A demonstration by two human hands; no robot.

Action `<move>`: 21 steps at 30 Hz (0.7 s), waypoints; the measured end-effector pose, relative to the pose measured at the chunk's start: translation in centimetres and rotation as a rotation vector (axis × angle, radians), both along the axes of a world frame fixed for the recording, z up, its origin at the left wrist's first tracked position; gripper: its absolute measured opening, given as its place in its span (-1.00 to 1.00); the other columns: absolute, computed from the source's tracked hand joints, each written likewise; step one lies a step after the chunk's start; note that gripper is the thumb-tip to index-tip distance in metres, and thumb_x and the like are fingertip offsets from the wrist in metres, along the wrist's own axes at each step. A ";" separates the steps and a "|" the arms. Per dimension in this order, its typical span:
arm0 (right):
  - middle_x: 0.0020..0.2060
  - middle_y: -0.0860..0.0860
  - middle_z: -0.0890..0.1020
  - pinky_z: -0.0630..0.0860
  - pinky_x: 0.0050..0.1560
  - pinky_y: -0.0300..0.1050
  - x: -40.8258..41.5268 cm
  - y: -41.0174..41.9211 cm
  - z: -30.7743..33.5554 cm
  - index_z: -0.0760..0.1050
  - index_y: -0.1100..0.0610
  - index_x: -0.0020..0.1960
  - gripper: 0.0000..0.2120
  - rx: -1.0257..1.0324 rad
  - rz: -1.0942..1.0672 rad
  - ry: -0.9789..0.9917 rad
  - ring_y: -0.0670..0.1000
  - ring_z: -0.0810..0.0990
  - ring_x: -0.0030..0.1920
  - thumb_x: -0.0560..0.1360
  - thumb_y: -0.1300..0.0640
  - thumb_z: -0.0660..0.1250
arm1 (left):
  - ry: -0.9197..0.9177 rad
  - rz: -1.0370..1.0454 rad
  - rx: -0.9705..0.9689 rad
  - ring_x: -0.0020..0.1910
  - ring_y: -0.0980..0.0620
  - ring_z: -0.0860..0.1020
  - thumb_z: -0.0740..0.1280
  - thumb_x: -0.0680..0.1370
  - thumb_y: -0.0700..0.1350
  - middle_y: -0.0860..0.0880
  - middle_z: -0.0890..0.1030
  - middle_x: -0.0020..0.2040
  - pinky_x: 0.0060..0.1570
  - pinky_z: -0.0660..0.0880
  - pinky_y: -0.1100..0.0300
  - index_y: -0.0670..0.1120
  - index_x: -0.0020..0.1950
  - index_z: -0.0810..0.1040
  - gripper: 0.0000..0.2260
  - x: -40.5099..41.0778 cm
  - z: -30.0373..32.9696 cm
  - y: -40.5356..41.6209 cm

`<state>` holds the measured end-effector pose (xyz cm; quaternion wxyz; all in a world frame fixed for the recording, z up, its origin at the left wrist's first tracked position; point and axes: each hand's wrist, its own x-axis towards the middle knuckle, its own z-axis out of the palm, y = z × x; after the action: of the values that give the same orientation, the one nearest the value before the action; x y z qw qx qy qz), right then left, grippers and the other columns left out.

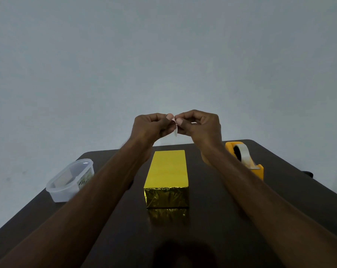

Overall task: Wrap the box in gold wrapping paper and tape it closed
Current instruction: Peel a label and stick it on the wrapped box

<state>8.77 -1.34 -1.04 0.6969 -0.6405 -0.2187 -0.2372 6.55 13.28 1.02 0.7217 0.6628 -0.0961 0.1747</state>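
A box covered in gold wrapping paper point(167, 176) lies lengthwise on the dark table point(212, 219), its near end creased and shiny. Above its far end, both hands are raised and meet fingertip to fingertip. My left hand point(152, 126) and my right hand point(200, 126) pinch a small pale piece of tape point(176, 130) between thumbs and forefingers; the piece hangs down a little. An orange tape dispenser point(245, 159) with a clear roll stands to the right of the box, partly behind my right forearm.
A clear plastic tub point(70, 180) with its lid on sits near the table's left edge. A plain grey wall fills the background. The table's back edge runs just behind the box and the dispenser.
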 end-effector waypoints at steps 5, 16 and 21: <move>-0.17 0.14 0.71 0.68 -0.07 -0.01 -0.2 0.3 0.0 0.67 0.28 -0.04 -0.93 0.063 0.055 0.048 0.07 0.73 -0.20 0.47 0.33 0.44 | -0.068 0.119 0.055 -0.25 0.02 0.62 0.39 0.55 -0.19 -0.15 0.67 -0.22 -0.09 0.60 0.23 -0.27 -0.02 0.66 -0.86 0.3 -0.7 -0.6; -0.13 0.21 0.70 0.67 -0.03 0.03 -0.2 -0.1 0.0 0.65 0.32 -0.01 -0.89 0.096 0.109 0.067 0.13 0.73 -0.13 0.47 0.34 0.44 | -0.109 0.077 0.060 -0.19 -0.01 0.62 0.41 0.54 -0.13 -0.18 0.68 -0.17 -0.05 0.59 0.20 -0.26 0.01 0.67 -0.81 0.1 -0.7 -0.5; -0.12 0.21 0.70 0.67 -0.01 0.05 0.0 -0.2 0.0 0.65 0.31 -0.01 -0.89 0.087 0.095 0.078 0.14 0.73 -0.11 0.47 0.34 0.44 | -0.081 -0.002 0.043 -0.11 -0.03 0.65 0.41 0.54 -0.15 -0.24 0.68 -0.06 -0.01 0.59 0.21 -0.31 0.07 0.65 -0.77 -0.1 -0.5 -0.1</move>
<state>8.74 -1.53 -1.05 0.7425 -0.6073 -0.2112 -0.1879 6.47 13.15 0.53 0.7031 0.6703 -0.1296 0.1987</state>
